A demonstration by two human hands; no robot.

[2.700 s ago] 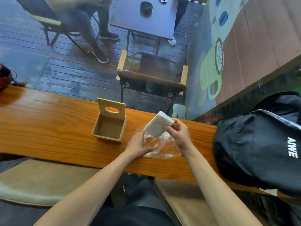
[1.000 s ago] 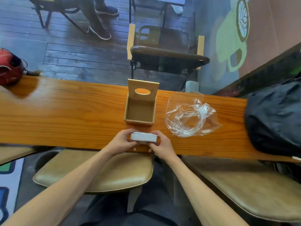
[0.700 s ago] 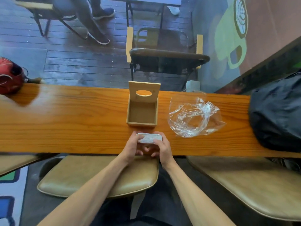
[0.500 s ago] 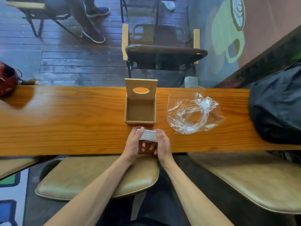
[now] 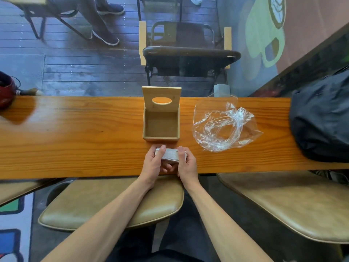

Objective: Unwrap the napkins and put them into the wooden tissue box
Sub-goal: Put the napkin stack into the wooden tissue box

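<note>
A stack of white napkins (image 5: 171,154), out of its wrapper, sits between both hands just above the wooden counter (image 5: 75,137). My left hand (image 5: 154,164) grips its left end and my right hand (image 5: 186,163) grips its right end. Directly beyond the stack stands the wooden tissue box (image 5: 161,138), empty, with its lid (image 5: 161,98) tipped up at the back showing an oval slot. The crumpled clear plastic wrapper (image 5: 224,129) lies on the counter to the right of the box.
A black backpack (image 5: 321,118) rests on the counter's right end. A dark red round object (image 5: 5,91) sits at the far left. Tan padded stools (image 5: 113,210) stand under the near edge. Beyond the counter are a chair (image 5: 188,57) and a seated person's legs.
Both hands took the napkin stack out of the wrapper, left the wrapper on the counter, and brought the stack to the near edge in front of the box, edging it closer to the box.
</note>
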